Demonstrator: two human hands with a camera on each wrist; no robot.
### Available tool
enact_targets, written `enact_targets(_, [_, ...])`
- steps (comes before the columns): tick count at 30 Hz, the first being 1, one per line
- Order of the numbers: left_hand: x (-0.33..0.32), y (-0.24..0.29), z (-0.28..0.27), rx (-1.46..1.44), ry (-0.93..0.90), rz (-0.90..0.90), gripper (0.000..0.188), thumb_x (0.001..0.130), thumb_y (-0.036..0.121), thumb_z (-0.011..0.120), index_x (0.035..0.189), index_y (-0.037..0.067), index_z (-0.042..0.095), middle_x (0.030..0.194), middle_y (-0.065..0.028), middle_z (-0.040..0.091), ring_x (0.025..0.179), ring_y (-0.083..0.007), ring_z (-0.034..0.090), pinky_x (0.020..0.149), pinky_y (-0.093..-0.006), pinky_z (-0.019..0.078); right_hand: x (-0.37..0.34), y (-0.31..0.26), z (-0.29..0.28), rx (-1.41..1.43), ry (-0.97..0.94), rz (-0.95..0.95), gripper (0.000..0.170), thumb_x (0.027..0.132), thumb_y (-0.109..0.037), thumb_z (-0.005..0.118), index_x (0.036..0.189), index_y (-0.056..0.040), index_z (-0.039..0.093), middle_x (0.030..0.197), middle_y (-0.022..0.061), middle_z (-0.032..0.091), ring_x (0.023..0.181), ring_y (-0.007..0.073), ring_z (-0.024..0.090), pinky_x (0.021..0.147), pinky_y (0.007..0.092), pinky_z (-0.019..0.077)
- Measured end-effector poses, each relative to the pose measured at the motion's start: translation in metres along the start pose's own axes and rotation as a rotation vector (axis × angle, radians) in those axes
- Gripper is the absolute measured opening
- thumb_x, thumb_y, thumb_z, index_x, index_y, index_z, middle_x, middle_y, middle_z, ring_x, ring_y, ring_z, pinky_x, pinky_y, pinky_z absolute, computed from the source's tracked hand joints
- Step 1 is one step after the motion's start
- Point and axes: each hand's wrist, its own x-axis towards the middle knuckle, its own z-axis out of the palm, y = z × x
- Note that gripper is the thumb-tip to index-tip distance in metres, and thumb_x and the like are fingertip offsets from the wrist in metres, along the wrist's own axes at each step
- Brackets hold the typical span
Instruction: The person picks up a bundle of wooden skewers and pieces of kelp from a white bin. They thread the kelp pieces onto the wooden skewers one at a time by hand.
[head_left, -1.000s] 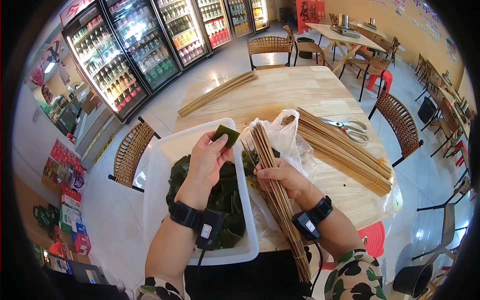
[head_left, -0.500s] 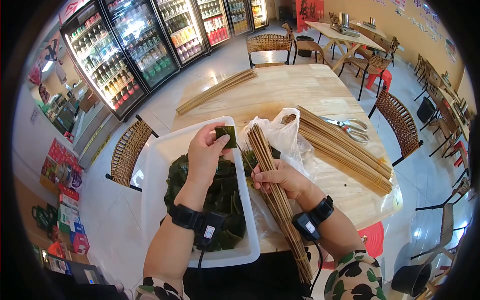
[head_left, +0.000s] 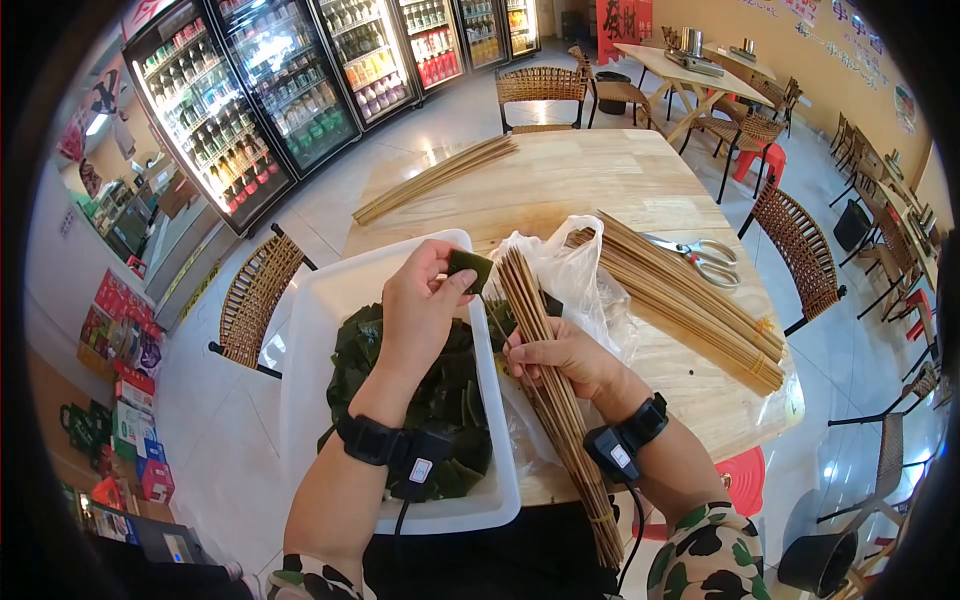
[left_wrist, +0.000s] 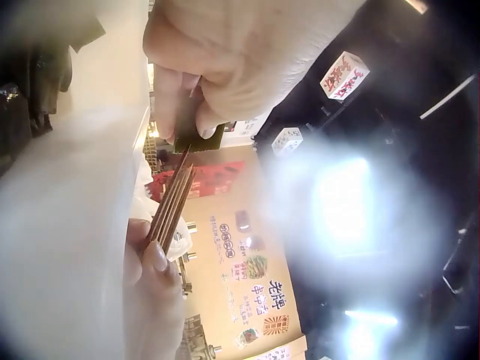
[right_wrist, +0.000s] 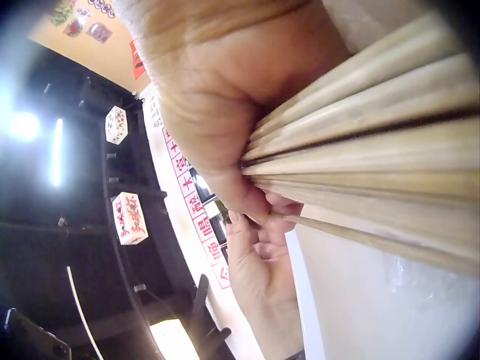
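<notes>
Over the white tub (head_left: 300,400), my left hand (head_left: 415,300) pinches a dark green square of kelp (head_left: 470,270) between thumb and fingers. My right hand (head_left: 570,355) grips a slanting bundle of bamboo skewers (head_left: 527,290). One skewer (right_wrist: 375,240) stands apart from that bundle, its near part by the right fingertips. In the left wrist view, a skewer tip (left_wrist: 184,156) is right at the lower edge of the kelp square. More kelp pieces (head_left: 455,375) lie heaped in the tub, partly hidden by the left forearm.
A white plastic bag (head_left: 570,265) with kelp stands right of the tub. Beyond it lie more skewer bundles (head_left: 690,305) and scissors (head_left: 712,265). Another skewer bundle (head_left: 435,180) rests at the table's far left. Woven chairs (head_left: 795,240) surround the wooden table (head_left: 640,180).
The left hand has shifted slightly right, bringing the kelp square closer to the skewer tips; the square has turned along the way. The right hand and its bundle have stayed nearly still.
</notes>
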Motion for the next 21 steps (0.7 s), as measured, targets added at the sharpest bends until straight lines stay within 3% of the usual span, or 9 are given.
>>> enact_targets(4, [-0.005,0.005,0.004,0.12,-0.005,0.035,0.012,0.086,-0.001,0.057,0.099,0.0,0.056,0.091,-0.0053,0.063,0.079,-0.0078,0.06,0.069,-0.0227,0.054,0.001,0.001,0.0,-0.011,0.022,-0.009,0.01,0.082,-0.006,0.066,0.089,-0.0041,0.059,0.072,0.0044,0.062,0.057,0.0089,0.055,0.051,0.02,0.0433])
enact_targets(7, [-0.012,0.002,0.01,0.093,-0.077,-0.055,0.011,0.086,-0.001,0.058,0.097,0.0,0.058,0.088,-0.0041,0.063,0.074,-0.006,0.059,0.067,-0.0215,0.0534,0.0,0.0,0.003,-0.015,0.05,-0.024,0.01,0.081,-0.004,0.065,0.088,-0.004,0.059,0.072,0.005,0.061,0.056,0.0098,0.054,0.049,0.0198,0.0415])
enact_targets(14, [-0.007,-0.008,0.013,0.23,0.119,0.164,0.009,0.085,0.001,0.059,0.094,0.0,0.058,0.082,-0.0068,0.064,0.066,-0.0118,0.063,0.055,-0.0239,0.0554,-0.001,-0.002,0.005,-0.041,0.041,-0.015,0.011,0.082,-0.006,0.067,0.089,-0.0042,0.058,0.072,0.0044,0.062,0.056,0.0093,0.055,0.05,0.0204,0.0431])
enact_targets(21, [-0.003,-0.011,0.007,0.058,0.078,-0.07,0.01,0.09,0.006,0.055,0.1,0.004,0.056,0.083,-0.0049,0.064,0.072,-0.0112,0.062,0.06,-0.0249,0.055,-0.001,-0.001,0.003,-0.044,0.023,0.008,0.011,0.082,-0.006,0.066,0.09,-0.0043,0.06,0.073,0.0045,0.063,0.056,0.0089,0.055,0.051,0.0201,0.0439])
